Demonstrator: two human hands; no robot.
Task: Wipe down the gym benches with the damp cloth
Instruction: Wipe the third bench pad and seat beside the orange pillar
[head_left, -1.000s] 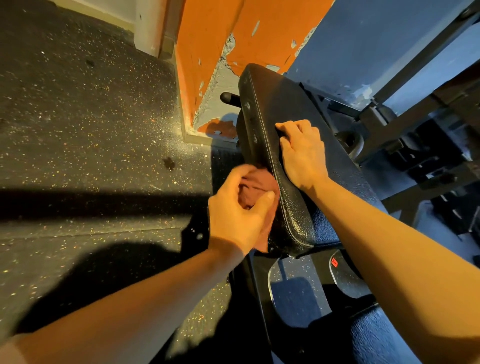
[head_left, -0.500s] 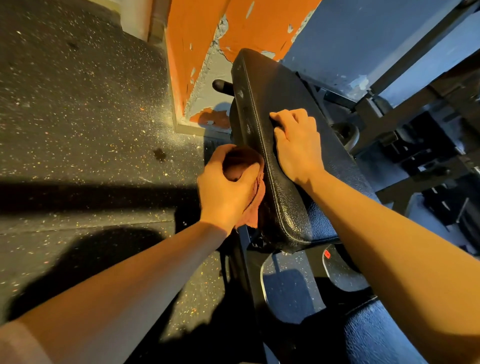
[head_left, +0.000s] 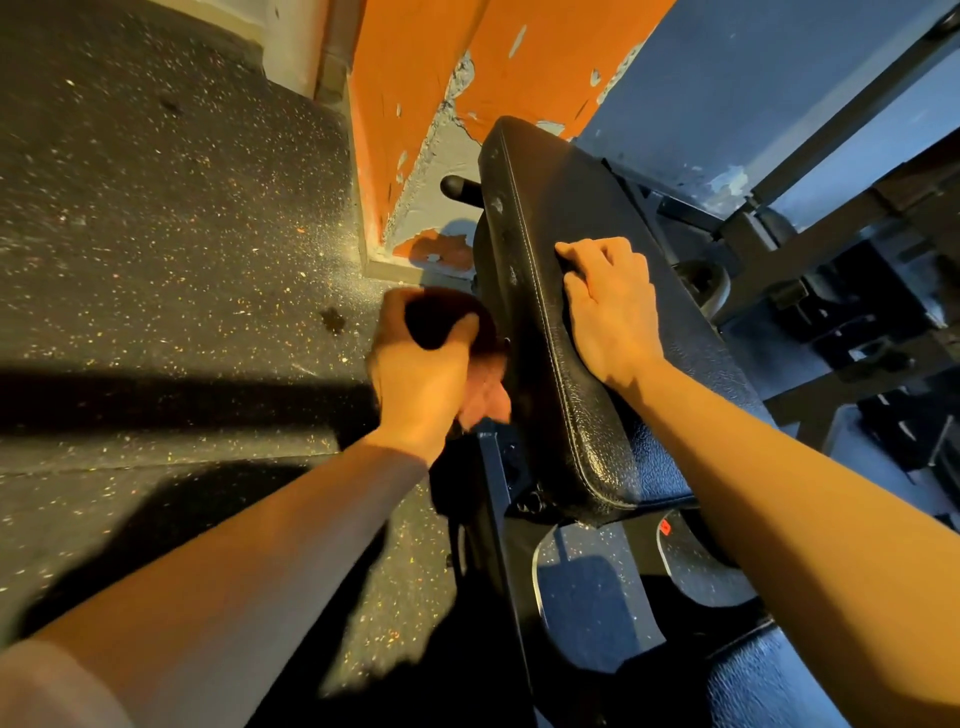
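A black padded bench back rises at a tilt in the middle of the head view. My left hand grips a bunched reddish-brown cloth and holds it against the pad's left side edge. The cloth is mostly in shadow, and a lighter fold shows below my fingers. My right hand rests on the pad's top face with its fingers curled down onto the vinyl. A second black pad, the seat, shows at the bottom right.
Speckled black rubber floor spreads to the left. An orange pillar with peeling paint stands behind the bench. Black steel frame bars run under the pad, and more dark machine parts crowd the right side.
My left hand has slid the cloth up along the pad's left edge, away from me. My right hand has stayed in place on the pad's top face.
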